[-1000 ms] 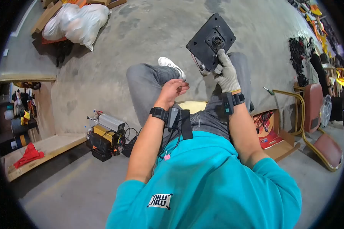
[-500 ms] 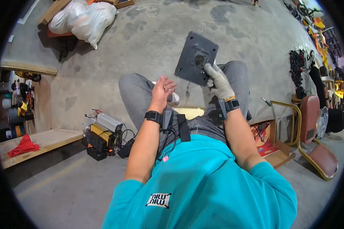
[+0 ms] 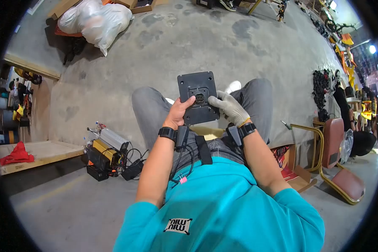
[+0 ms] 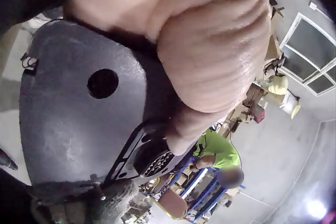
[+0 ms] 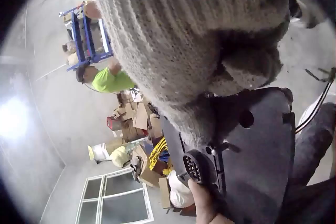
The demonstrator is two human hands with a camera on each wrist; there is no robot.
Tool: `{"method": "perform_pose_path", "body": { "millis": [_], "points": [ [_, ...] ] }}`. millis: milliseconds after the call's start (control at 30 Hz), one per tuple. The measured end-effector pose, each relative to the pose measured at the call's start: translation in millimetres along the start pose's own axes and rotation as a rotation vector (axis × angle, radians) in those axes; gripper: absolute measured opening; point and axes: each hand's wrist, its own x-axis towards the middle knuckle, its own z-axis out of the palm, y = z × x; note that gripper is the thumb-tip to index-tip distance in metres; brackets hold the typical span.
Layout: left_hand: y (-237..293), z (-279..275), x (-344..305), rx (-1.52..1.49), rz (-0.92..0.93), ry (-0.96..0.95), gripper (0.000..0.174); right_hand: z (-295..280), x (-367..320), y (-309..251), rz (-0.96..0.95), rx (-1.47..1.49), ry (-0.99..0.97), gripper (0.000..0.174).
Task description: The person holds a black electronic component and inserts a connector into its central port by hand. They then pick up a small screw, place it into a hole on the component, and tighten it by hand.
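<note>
A dark grey square plate [image 3: 196, 93] with a round multi-pin socket [image 3: 200, 98] in its middle is held over my lap, face toward me. My bare left hand [image 3: 179, 112] grips its left edge, thumb lying on the face beside the socket. My right hand [image 3: 226, 108], in a white knit glove, grips the right edge, thumb on the face. The left wrist view shows the plate [image 4: 79, 113] close under my thumb [image 4: 210, 71], with a round hole in it. In the right wrist view the gloved fingers [image 5: 178, 40] cover the plate [image 5: 257, 155] above the socket [image 5: 193, 167].
I sit on a concrete floor area with grey trousers [image 3: 149, 107]. Battery boxes with wires [image 3: 109, 153] lie at my left, a wooden pallet with a red cloth [image 3: 17, 154] farther left. White sacks [image 3: 94, 19] lie ahead. A gold-framed chair [image 3: 338, 159] and an open carton [image 3: 292, 170] stand at my right.
The plate has come down and toward me from the raised right hand. My left hand, free before, now grips the plate's left edge, and the socket face is turned toward me.
</note>
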Motion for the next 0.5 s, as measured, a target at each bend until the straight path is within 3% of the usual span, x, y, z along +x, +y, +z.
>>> {"method": "perform_pose_path", "body": {
  "millis": [167,233,367,500],
  "points": [
    [-4.6,-0.8,-0.3,-0.012,-0.027,-0.014,0.031,4.1,12.6,27.1,-0.006,0.03,0.044,0.05],
    [-8.6,-7.6,2.4,0.016,-0.06,0.019,0.028,7.6,17.5,34.6,-0.248,-0.094,0.123,0.051],
    [-14.2,-19.0,6.0,0.011,-0.052,-0.062,0.024,-0.9,13.6,30.9,-0.144,-0.154,0.064,0.051],
    [-11.3,-11.6,5.6,0.023,-0.047,-0.029,0.025,-2.6,8.2,24.4,-0.065,-0.003,0.025,0.051]
  ]
}}
